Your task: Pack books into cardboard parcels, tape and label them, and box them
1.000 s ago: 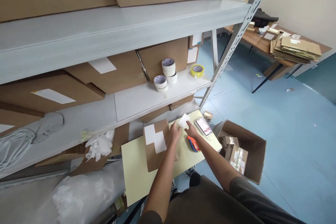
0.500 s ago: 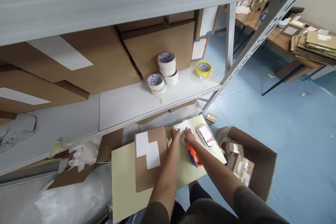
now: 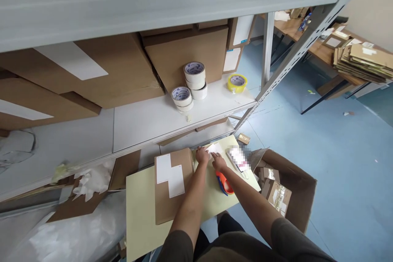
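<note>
A white paper sheet lies at the far end of the pale yellow tabletop. My left hand is closed at the sheet's left edge, where a corner appears lifted. My right hand rests at the sheet's near side with its fingers stretched out. Just below that hand sits an orange and blue tape dispenser, partly covered by my forearm. To the left, a flat cardboard box bears two white labels. A phone, blurred out on its screen, lies right of my right hand.
Beyond the tabletop, a shelf holds white tape rolls, a yellow tape roll and large cartons. An open carton with small boxes stands on the floor at right. Plastic wrap lies lower left.
My left hand has shifted slightly left along the paper's edge, and part of the sheet now looks raised. My right hand stays by the paper. The whole view has shifted a little.
</note>
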A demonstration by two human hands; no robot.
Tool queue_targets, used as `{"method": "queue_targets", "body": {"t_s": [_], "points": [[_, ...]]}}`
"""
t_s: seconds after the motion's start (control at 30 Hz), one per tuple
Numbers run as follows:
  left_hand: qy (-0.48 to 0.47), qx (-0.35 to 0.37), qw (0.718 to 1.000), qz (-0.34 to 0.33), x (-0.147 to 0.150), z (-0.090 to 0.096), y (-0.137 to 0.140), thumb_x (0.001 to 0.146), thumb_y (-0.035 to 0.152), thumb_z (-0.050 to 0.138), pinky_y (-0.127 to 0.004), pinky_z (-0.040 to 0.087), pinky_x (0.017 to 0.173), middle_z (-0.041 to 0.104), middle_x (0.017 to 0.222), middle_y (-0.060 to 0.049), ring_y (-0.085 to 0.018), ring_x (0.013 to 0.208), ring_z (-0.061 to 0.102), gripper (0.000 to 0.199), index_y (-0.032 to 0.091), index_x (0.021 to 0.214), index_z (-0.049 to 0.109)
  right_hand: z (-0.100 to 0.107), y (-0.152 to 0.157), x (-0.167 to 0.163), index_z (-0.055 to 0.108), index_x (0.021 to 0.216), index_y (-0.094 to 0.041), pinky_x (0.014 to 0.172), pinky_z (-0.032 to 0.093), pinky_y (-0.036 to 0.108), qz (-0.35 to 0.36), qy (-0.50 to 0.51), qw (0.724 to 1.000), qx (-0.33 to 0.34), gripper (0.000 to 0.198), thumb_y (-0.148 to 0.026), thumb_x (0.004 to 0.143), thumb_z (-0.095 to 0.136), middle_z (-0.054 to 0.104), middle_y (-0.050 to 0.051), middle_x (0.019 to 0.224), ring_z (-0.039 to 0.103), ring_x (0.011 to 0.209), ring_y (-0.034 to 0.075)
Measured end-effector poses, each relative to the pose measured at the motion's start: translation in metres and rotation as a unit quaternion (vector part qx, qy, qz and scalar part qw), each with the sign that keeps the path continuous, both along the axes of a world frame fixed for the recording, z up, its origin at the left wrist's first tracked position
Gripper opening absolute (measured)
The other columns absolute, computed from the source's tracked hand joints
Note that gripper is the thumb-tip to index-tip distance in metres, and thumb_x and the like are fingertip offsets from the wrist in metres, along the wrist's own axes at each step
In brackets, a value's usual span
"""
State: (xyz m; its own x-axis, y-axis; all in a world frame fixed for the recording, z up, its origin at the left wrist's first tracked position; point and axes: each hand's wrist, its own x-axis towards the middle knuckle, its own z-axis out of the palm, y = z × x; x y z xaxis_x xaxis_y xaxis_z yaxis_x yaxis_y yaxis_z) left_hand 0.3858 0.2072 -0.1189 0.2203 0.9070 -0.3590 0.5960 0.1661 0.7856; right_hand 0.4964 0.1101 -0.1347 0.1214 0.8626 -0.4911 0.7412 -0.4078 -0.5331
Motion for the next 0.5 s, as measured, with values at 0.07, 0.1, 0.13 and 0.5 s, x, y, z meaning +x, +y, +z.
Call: {"method": "queue_targets", "body": {"t_s": [0.07, 0.1, 0.13, 0.5], "points": [[-0.012, 0.026, 1.000, 0.001, -0.003, 0.009, -0.002, 0.082, 0.029, 0.077, -0.036, 0.049, 0.101, 0.078, 0.113, -0.014, -0.029, 0.117, 0.067, 0.011, 0.019, 0.087, 0.081, 0.002, -0.003, 0.007, 0.041, 0.164, -0.017, 0.125, 0.037, 0.047, -0.079, 0.026, 0.994, 0.072, 0.080, -0.018, 0.085, 0.055, 0.045, 0.014, 0.168, 0.036, 0.158, 0.032], [-0.031, 0.039, 0.999, -0.008, -0.005, 0.014, -0.003, 0.081, 0.029, 0.078, -0.037, 0.049, 0.103, 0.078, 0.112, -0.014, -0.029, 0.116, 0.067, 0.009, 0.020, 0.083, 0.081, 0.005, -0.004, 0.011, 0.040, 0.163, -0.016, 0.125, 0.037, 0.047, -0.126, 0.042, 0.985, 0.110, 0.080, -0.024, 0.085, 0.058, 0.044, 0.016, 0.167, 0.037, 0.157, 0.032], [-0.058, 0.048, 0.997, -0.023, -0.007, 0.019, -0.005, 0.080, 0.030, 0.079, -0.038, 0.049, 0.105, 0.079, 0.111, -0.013, -0.029, 0.115, 0.068, 0.009, 0.021, 0.079, 0.081, 0.009, -0.005, 0.017, 0.041, 0.162, -0.016, 0.124, 0.038, 0.048, -0.171, 0.061, 0.973, 0.143, 0.080, -0.030, 0.085, 0.062, 0.044, 0.017, 0.167, 0.038, 0.156, 0.033], [-0.167, -0.105, 0.961, -0.192, -0.028, 0.084, 0.021, 0.059, 0.045, 0.093, -0.033, 0.054, 0.082, 0.082, 0.092, -0.007, -0.027, 0.088, 0.073, 0.045, 0.015, 0.091, 0.083, 0.093, -0.030, 0.083, 0.056, 0.072, -0.024, 0.062, 0.050, 0.031, -0.354, 0.348, 0.850, 0.176, 0.050, -0.068, 0.066, 0.080, 0.067, 0.001, 0.070, 0.063, 0.067, 0.020]]}}
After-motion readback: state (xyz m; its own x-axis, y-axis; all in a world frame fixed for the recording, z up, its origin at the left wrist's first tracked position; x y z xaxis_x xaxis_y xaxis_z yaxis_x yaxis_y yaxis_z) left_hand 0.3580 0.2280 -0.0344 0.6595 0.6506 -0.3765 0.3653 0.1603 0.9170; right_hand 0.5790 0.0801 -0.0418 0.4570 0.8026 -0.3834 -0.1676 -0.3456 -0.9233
